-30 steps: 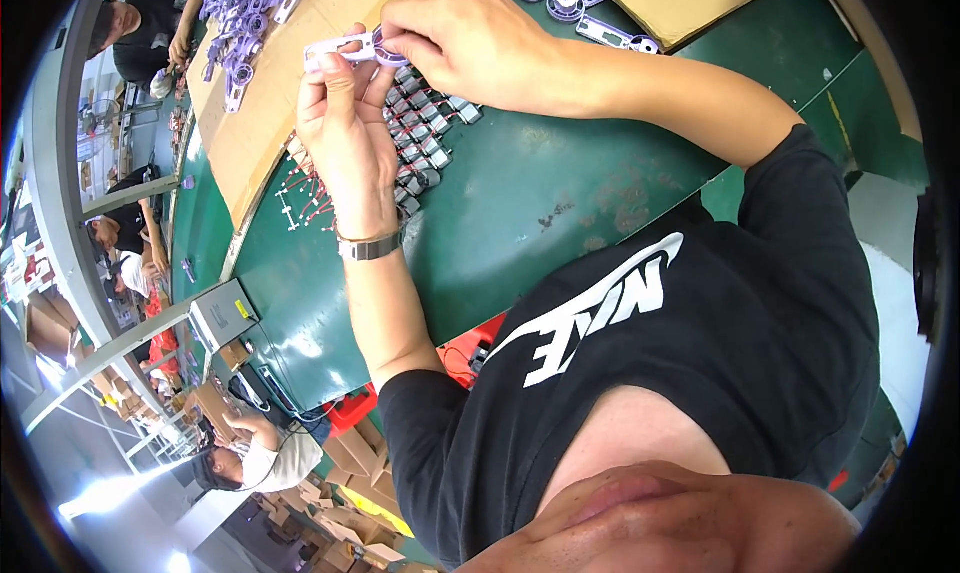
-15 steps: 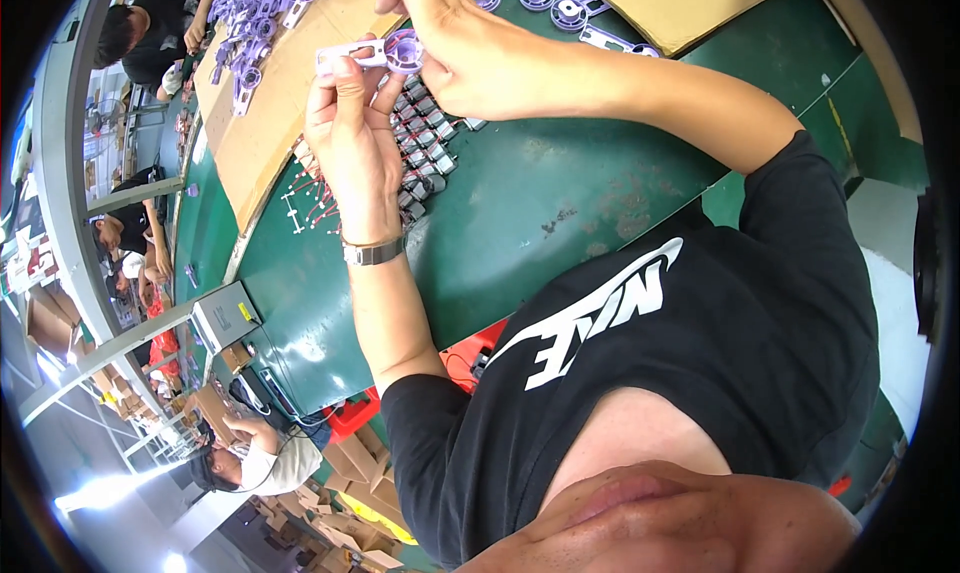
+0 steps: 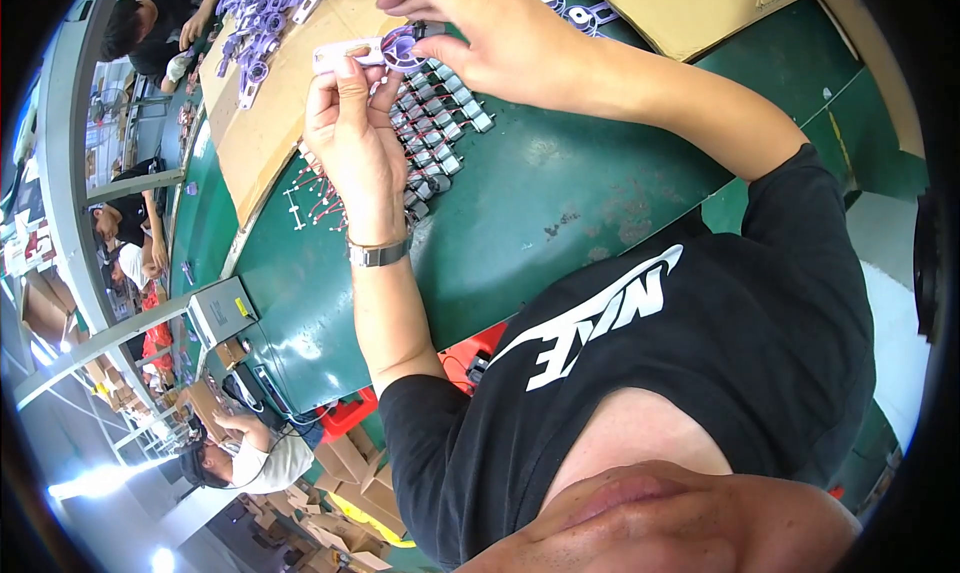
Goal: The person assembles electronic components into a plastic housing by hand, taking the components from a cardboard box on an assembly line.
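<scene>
My left hand (image 3: 350, 123) pinches a pale purple plastic housing (image 3: 345, 55), a flat handle with a round ring at one end. The ring faces up and points toward my right hand (image 3: 480, 33). Between the thumb and fingers of that hand is a small dark motor (image 3: 430, 30), right at the ring's edge; whether it touches the ring I cannot tell. Below the hands, several small grey motors (image 3: 440, 123) with red wires lie in rows on the green table (image 3: 500, 203).
Purple housings (image 3: 270, 13) are heaped on a cardboard sheet (image 3: 260, 153) at the far left. More housings (image 3: 585, 15) lie beyond my right forearm, near a cardboard box (image 3: 690, 8). A grey metal box (image 3: 222, 311) stands at the table's left edge. Other people work at left.
My right hand has shifted slightly up and right from the ring, and a dark motor now shows in its fingers. My left hand keeps the housing almost in place.
</scene>
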`<state>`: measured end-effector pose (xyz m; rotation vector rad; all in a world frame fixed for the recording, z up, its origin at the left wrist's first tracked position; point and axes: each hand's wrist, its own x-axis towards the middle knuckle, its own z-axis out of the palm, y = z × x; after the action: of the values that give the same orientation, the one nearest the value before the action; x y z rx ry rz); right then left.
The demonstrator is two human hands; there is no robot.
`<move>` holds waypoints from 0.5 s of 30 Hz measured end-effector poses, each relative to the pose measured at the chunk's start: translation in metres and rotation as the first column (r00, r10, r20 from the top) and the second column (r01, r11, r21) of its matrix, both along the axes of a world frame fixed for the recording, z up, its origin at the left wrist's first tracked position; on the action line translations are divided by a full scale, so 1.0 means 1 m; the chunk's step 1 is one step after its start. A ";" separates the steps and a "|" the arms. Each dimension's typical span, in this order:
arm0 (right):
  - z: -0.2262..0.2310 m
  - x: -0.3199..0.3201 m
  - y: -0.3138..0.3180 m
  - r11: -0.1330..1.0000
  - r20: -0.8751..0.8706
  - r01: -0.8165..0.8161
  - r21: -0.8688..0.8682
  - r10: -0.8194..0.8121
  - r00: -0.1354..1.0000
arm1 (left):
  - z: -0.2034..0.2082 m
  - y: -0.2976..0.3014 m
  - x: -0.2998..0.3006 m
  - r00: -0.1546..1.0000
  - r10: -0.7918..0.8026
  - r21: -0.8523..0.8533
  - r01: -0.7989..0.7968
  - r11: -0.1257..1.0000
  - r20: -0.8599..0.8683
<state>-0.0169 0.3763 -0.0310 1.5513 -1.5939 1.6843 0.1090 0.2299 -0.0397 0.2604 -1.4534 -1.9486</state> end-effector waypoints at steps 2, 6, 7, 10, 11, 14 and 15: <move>0.004 -0.011 0.003 0.996 -0.127 0.092 -0.018 -0.094 0.987 | 0.000 -0.003 0.003 1.000 -0.011 -0.051 0.011 0.999 -0.011; 0.021 -0.014 0.012 0.968 -0.019 -0.019 0.252 0.024 1.000 | 0.002 0.000 0.003 1.000 0.017 -0.090 -0.019 0.996 -0.024; 0.018 -0.016 0.012 0.968 -0.026 -0.017 0.251 0.025 0.999 | 0.004 0.003 0.003 0.999 0.040 -0.115 -0.040 0.993 -0.002; 0.012 -0.019 0.011 0.917 -0.126 0.033 0.399 0.019 0.992 | 0.003 0.010 0.004 0.997 0.078 -0.178 -0.074 0.981 0.015; 0.012 -0.020 0.011 0.905 -0.201 0.065 0.420 0.023 0.979 | 0.004 0.015 0.003 0.995 0.101 -0.182 -0.096 0.979 0.016; 0.012 -0.009 0.015 0.891 -0.207 0.117 0.438 -0.027 0.978 | 0.003 0.018 0.005 0.991 0.115 -0.248 -0.093 0.964 0.075; 0.012 -0.010 0.014 0.923 -0.271 0.153 0.352 -0.056 0.961 | 0.004 0.018 0.005 0.990 0.116 -0.237 -0.095 0.967 0.075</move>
<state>-0.0268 0.3908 -0.0189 1.7367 -1.8893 1.1126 0.1138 0.2480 -0.0359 0.3134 -1.6745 -1.6814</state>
